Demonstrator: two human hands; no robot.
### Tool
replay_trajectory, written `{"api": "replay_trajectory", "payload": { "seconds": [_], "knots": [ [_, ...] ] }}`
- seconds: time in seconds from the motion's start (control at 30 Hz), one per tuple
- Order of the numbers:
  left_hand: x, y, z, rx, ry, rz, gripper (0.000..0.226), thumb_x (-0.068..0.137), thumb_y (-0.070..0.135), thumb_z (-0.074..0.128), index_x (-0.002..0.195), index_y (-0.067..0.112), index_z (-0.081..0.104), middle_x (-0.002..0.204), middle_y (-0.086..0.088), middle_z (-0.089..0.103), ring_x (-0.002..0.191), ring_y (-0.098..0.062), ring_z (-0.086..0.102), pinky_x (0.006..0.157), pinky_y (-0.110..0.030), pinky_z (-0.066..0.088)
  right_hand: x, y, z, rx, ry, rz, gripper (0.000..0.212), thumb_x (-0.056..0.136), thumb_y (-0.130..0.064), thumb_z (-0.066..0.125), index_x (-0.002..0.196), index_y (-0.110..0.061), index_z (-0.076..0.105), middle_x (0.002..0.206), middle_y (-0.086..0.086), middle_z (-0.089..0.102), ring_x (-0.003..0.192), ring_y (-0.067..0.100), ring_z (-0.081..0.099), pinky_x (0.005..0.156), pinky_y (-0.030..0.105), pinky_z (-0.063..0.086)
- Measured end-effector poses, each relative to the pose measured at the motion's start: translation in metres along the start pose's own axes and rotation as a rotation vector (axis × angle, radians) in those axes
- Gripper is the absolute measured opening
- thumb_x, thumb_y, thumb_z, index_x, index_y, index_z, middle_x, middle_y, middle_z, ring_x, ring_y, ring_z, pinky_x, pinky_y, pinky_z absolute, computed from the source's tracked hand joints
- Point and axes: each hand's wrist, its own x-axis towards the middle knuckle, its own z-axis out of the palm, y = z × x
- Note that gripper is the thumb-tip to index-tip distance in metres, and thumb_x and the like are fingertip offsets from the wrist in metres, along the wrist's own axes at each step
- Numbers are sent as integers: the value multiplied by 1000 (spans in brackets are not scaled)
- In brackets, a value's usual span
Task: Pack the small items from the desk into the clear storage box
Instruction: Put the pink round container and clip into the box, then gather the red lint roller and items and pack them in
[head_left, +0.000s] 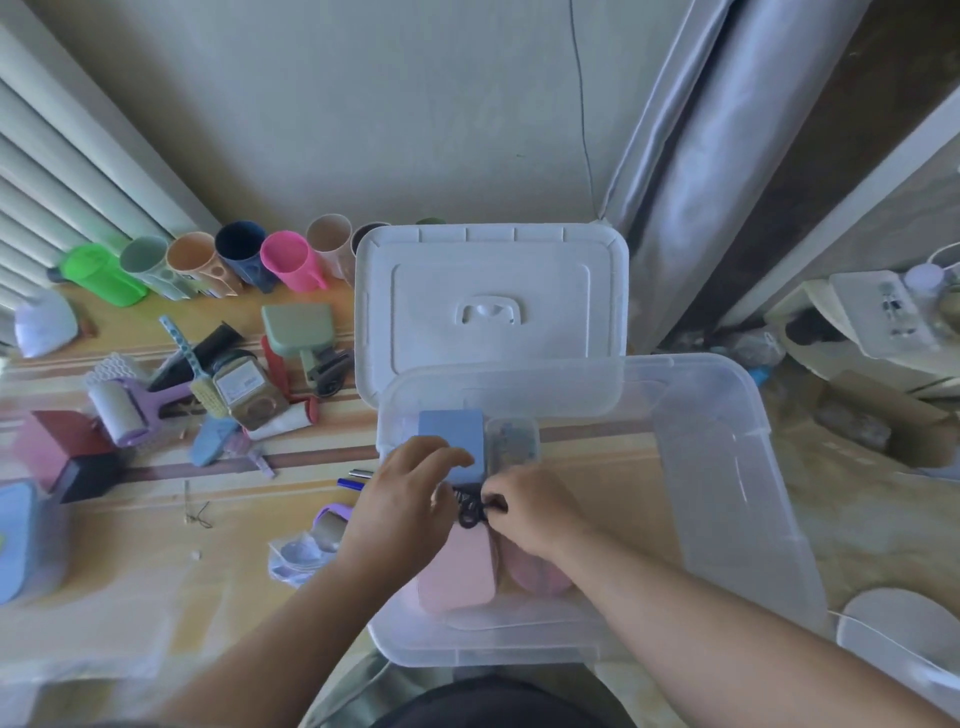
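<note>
Clear storage box (727, 467) holds both hands' grip on black hair ties (470, 512), lid (491, 306) behind.

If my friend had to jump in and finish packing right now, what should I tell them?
Left hand: inside the clear box, fingers curled by the blue case; whether it grips anything is unclear.
Right hand: pinches a black cord low in the box.
Already in the box: the blue case, a small clear case and a pink case.
The lid is off and stands behind the box.
Left to pack: the lint rollers, jar, green brush, pens and other bits on the desk. The cups line the back.
</note>
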Motion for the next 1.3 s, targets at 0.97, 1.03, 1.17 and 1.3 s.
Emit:
{"api": "replay_trajectory", "payload": {
  "seconds": [0.97, 1.03, 1.17, 1.3],
  "knots": [
    [3, -59, -30, -64, -10, 33, 54, 84, 41, 68, 135, 31, 55, 148, -4, 41, 131, -29, 43, 106, -45, 43, -29, -67, -30, 80, 526, -149, 56, 80, -15, 78, 133, -18, 62, 128, -1, 56, 121, 26, 53, 105, 38, 43],
    [3, -91, -42, -57, 24, -52, 53, 83, 41, 67, 133, 33, 54, 148, -2, 41, 130, -30, 44, 104, -49, 44, -13, -96, -29, 41, 543, -211, 51, 82, -22, 71, 132, -18, 64, 127, 2, 57, 120, 27, 53, 104, 38, 44],
    [-7, -170, -66, 46, 16, -201, 57, 77, 36, 69, 132, 32, 55, 144, -2, 41, 128, -31, 42, 103, -45, 42, 33, -154, -7, 10, 472, -299, 51, 81, -29, 59, 130, -22, 67, 126, 2, 57, 121, 25, 53, 99, 28, 44],
    [-5, -252, -92, 150, -135, -423, 67, 79, 33, 65, 143, 34, 45, 148, -7, 34, 133, -37, 36, 110, -51, 38, 94, -213, 15, -45, 259, -246, 50, 87, -32, 59, 136, -25, 58, 129, -1, 51, 125, 24, 46, 95, 38, 52]
  ]
}}
